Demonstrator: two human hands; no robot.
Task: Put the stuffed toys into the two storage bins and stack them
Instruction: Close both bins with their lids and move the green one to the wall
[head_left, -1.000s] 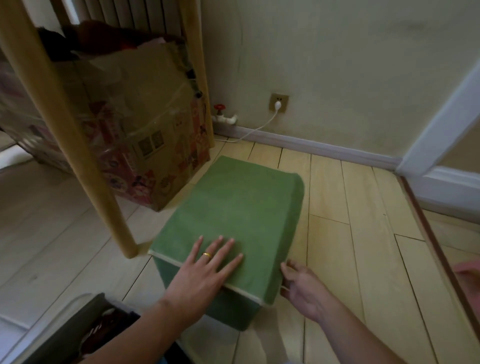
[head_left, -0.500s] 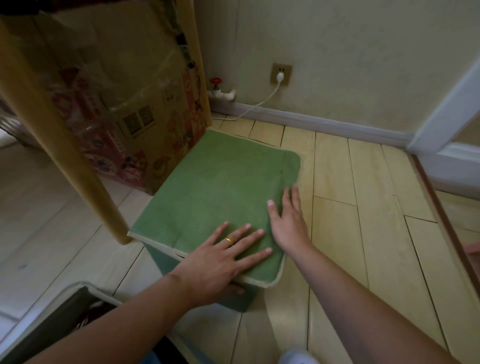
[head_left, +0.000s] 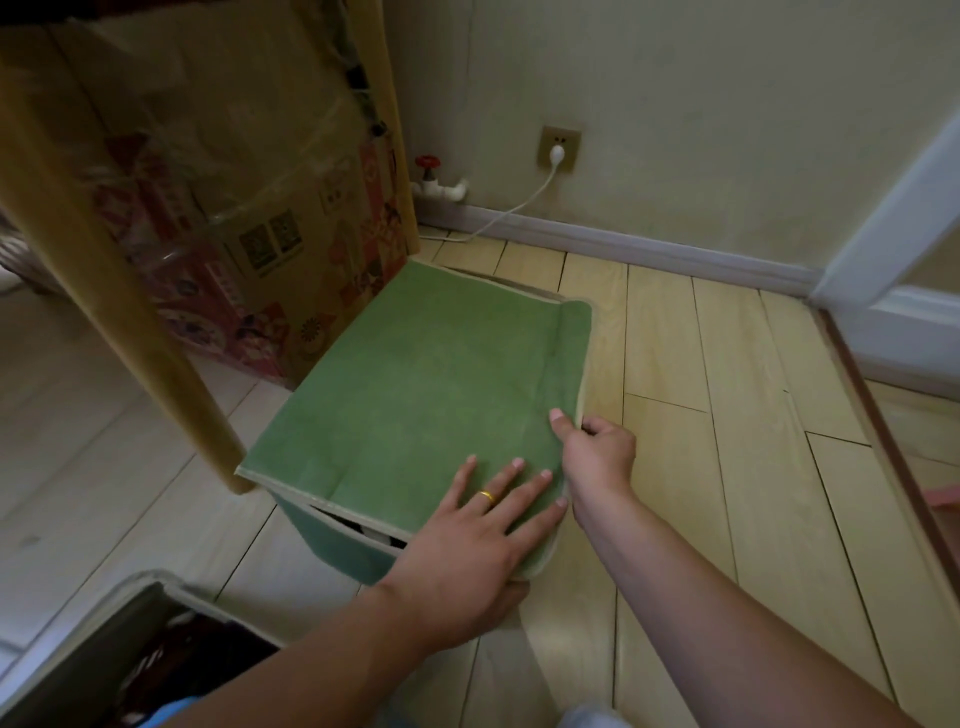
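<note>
Right hand (head_left: 597, 449) now pinches green lid (head_left: 415, 395) edge; left hand (head_left: 467, 540) presses flat.

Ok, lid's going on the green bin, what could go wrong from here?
1. The green bin shows a gap under the lid at its near edge, with something white inside; the lid may not sit flat for stacking.
2. The right hand pinches the lid's side flap; tugging could skew it while the left hand presses flat.
3. The wooden leg stands close, so lifting might snag.
</note>
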